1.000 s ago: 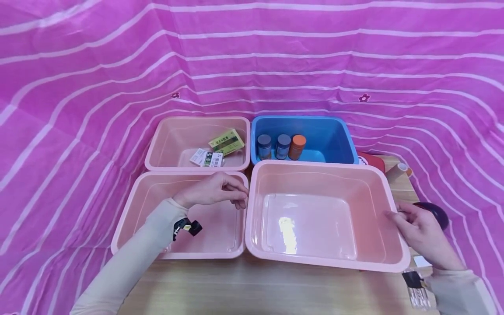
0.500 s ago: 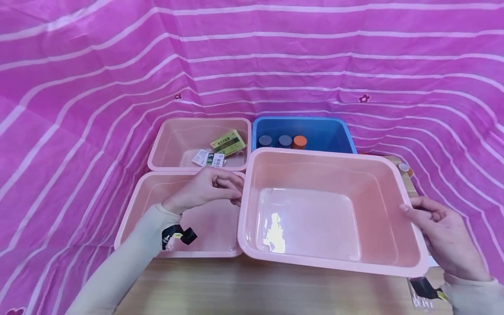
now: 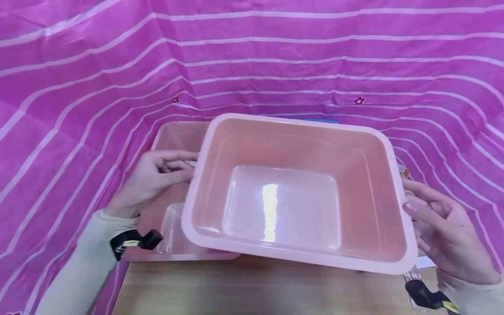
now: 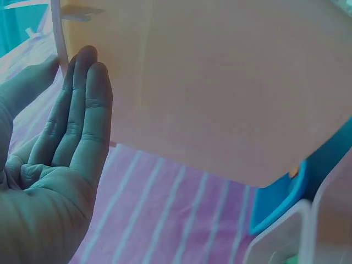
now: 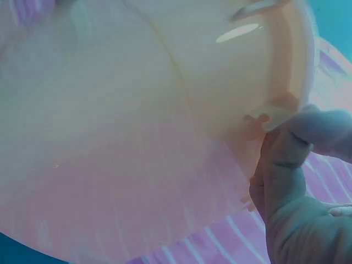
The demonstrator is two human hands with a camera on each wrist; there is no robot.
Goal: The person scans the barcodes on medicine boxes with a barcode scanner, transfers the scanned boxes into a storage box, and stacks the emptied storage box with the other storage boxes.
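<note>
A pink rectangular plastic tub point(image 3: 283, 201) is held up in the air with its opening tilted toward me and nothing inside. My left hand point(image 3: 145, 179) pinches its left rim; in the left wrist view, the thumb of that hand point(image 4: 71, 132) is at the rim and the other fingers lie nearly straight along the outer wall. On the opposite side my right hand point(image 3: 449, 227) grips the right rim. The right wrist view has the bent fingers of this hand point(image 5: 291, 176) by the tub's edge.
Another pink tub point(image 3: 197, 257) stands front left on the wooden table point(image 3: 271, 293), partly covered by the lifted one. Behind are a third pink tub point(image 3: 177, 125) and a blue tub point(image 3: 323, 120), mostly hidden. Pink striped cloth point(image 3: 260, 48) encloses the table.
The tub has risen and moved left, now covering the bottles and most of the blue tub. My left hand moved left and took its left rim; my right hand kept its grip.
</note>
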